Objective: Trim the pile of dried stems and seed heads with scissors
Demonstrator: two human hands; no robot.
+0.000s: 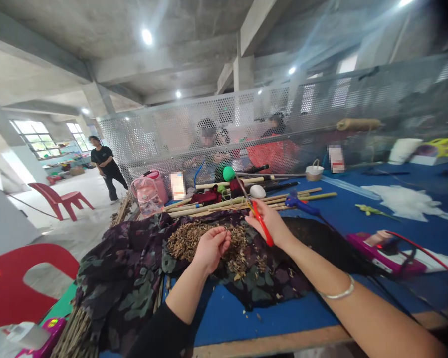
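Red scissors sit in the right hand, its fingers closed around the handles, which run down past the palm; the blades extend beyond the fingers, pointing up and away toward a green ball. The left hand is over a pile of brown dried bits, its thumb and fingertips together; whether a bit is pinched there is too small to tell. The scissors are apart from these fingers, to their right. The pile lies on dark patterned cloth, spread over the blue surface.
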